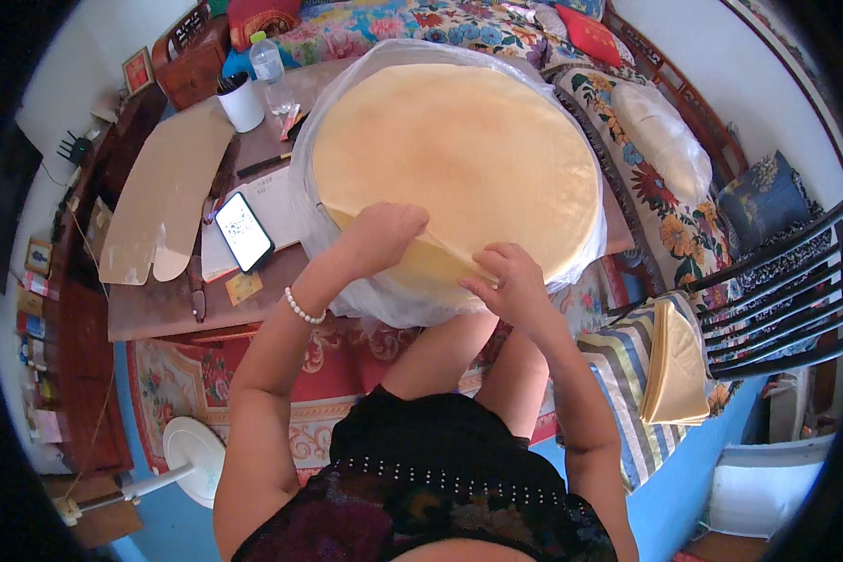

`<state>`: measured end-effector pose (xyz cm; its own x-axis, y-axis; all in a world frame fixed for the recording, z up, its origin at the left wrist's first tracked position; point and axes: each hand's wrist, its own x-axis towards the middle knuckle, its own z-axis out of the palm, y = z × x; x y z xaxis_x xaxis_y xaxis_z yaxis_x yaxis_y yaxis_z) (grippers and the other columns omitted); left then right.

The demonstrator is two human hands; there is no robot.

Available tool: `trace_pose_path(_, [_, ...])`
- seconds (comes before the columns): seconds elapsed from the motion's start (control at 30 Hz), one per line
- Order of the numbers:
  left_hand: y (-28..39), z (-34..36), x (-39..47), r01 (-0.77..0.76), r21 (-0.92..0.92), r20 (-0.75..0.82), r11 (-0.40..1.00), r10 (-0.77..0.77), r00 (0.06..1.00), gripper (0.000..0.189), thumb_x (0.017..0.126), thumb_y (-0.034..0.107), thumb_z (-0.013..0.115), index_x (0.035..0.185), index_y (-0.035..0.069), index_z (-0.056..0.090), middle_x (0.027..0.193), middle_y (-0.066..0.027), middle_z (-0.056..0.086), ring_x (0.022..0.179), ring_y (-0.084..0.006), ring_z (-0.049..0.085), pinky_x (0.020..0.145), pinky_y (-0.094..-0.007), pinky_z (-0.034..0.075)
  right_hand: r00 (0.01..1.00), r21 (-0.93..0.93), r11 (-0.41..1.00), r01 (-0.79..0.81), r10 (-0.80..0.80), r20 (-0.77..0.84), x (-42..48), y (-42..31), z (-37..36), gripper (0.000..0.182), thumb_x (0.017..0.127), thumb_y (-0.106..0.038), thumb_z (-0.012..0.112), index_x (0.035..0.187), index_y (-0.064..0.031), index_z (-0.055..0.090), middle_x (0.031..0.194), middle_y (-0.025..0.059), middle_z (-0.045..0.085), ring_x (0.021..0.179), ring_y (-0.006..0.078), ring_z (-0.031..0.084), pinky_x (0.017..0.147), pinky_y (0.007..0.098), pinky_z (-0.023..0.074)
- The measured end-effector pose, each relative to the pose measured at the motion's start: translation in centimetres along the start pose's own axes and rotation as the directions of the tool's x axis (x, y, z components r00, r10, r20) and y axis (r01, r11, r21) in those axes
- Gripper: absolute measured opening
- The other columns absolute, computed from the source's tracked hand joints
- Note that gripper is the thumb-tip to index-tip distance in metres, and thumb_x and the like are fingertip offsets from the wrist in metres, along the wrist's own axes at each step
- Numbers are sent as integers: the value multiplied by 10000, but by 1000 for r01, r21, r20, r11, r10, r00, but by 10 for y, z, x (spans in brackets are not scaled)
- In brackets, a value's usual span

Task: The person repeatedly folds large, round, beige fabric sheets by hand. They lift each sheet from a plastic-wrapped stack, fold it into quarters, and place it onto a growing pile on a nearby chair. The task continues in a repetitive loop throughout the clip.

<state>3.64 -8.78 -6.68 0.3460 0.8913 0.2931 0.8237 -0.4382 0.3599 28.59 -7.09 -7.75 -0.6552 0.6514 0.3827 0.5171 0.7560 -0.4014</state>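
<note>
A wide, pale yellow round sheet (456, 154), which looks like a thin flatbread, lies on a clear plastic wrap (372, 302) on the table. My left hand (386, 235) pinches its near edge, left of the middle. Farther right along that edge, my right hand (509, 284) grips it between thumb and fingers. Between both hands the edge is raised a little and runs nearly straight. A deeper yellow layer (421, 270) shows beneath it. How many layers lie below cannot be seen.
Left on the table (147, 309) are a lit phone (240, 230) on an open notebook (270, 204), cardboard (161, 190), a white cup (241, 105) and a plastic bottle (267, 63). Folded yellow sheets (674, 372) lie on a striped chair seat (618, 414) at right.
</note>
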Motion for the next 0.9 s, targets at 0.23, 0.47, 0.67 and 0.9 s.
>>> trace_pose_path(0.23, [-7, -14, 31, -102, -122, -152, 987, 83, 985, 166, 832, 153, 597, 938, 26, 580, 818, -169, 605, 802, -366, 586, 707, -429, 466, 941, 277, 904, -325, 340, -5, 27, 20, -3, 162, 788, -135, 631, 712, -5, 572, 655, 162, 546, 635, 319, 550, 576, 402, 429])
trace_pose_path(0.47, [-91, -43, 4, 35, 77, -218, 996, -18, 976, 217, 732, 175, 709, 875, 29, 634, 810, -150, 642, 780, -304, 620, 722, -371, 471, 970, 79, 973, -216, 223, -100, 40, 26, -31, 183, 762, -136, 639, 654, -15, 554, 617, 175, 519, 623, 343, 552, 553, 402, 424])
trace_pose_path(0.67, [-125, -54, 37, 96, -239, -129, 966, -130, 983, 119, 804, 102, 611, 834, -14, 608, 744, -160, 613, 685, -262, 595, 645, -352, 456, 947, 169, 932, -322, 320, 36, -9, 77, -37, 124, 732, -153, 674, 703, -39, 634, 652, 164, 582, 664, 323, 601, 603, 400, 473])
trace_pose_path(0.9, [-128, -125, 157, -74, -83, -432, 994, 31, 901, 130, 811, 130, 597, 823, 2, 589, 686, -85, 576, 639, -161, 551, 592, -314, 431, 918, -167, 928, -334, 279, -282, 107, 138, -138, 167, 765, -228, 651, 815, -79, 706, 768, 171, 651, 745, 329, 641, 707, 403, 512])
